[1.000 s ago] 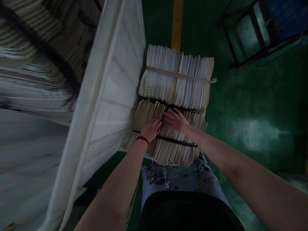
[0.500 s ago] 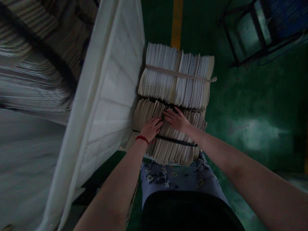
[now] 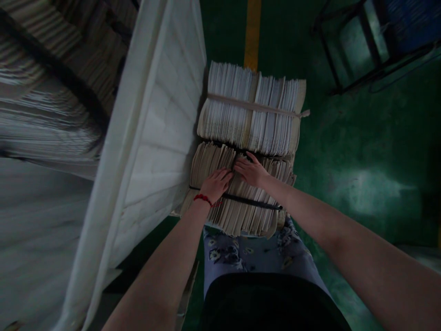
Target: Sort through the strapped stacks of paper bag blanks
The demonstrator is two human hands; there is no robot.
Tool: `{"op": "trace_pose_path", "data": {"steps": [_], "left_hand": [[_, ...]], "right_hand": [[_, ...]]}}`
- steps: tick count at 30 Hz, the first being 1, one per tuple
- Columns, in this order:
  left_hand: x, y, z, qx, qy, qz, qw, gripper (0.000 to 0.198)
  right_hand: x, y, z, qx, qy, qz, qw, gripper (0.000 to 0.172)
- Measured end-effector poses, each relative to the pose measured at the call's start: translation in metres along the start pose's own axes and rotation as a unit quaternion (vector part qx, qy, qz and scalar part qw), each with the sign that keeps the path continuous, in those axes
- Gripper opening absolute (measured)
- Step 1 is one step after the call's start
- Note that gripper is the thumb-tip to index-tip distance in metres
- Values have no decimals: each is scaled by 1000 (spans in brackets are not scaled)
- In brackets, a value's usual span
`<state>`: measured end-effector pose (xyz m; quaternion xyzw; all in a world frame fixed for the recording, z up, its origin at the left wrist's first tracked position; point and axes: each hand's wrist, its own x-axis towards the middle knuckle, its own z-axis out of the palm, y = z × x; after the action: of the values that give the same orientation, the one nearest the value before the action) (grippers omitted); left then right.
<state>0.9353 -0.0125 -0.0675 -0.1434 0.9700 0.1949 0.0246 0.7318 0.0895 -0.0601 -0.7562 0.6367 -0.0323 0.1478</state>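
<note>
Two bundles of folded paper sheets stand on edge below me. The near bundle (image 3: 237,216) is brownish and tied with a black band (image 3: 255,202). The far bundle (image 3: 251,110) is whiter and tied with a pale strap. My left hand (image 3: 216,184), with a red cord at the wrist, rests on top of the near bundle, its fingers lying flat on the sheet edges. My right hand (image 3: 251,170) lies beside it, fingers stretched out over the sheet edges near the gap between the bundles. Neither hand holds anything.
A white slanted panel (image 3: 151,138) runs along the left side of the bundles. Stacked paper (image 3: 44,110) fills the far left. The floor is green with a yellow line (image 3: 253,32). A dark metal frame (image 3: 358,46) stands at the top right.
Almost nothing has moved. Both hands stay on top of the near bundle, with the right fingers shifting slightly.
</note>
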Motion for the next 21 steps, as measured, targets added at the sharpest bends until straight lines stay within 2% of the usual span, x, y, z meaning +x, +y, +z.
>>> {"op": "trace_pose_path", "data": {"steps": [3,9,16,21], "left_hand": [[1,0,-2,11,-5,4,1000,39],[-8,-5,0,0,-8,26,1000,39],[-10,0,-3,12,-22,17,1000,49],[-10,3,-1,5,-13,-14,1000,51]], "right_hand": [[6,-5,-2,-1,-5,18,1000,43],[1,-8,6,-6,9,41,999,32],[-13,-8,15,15,22,89,996,42],[-13,-7,14,-5,10,78,997,46]]}}
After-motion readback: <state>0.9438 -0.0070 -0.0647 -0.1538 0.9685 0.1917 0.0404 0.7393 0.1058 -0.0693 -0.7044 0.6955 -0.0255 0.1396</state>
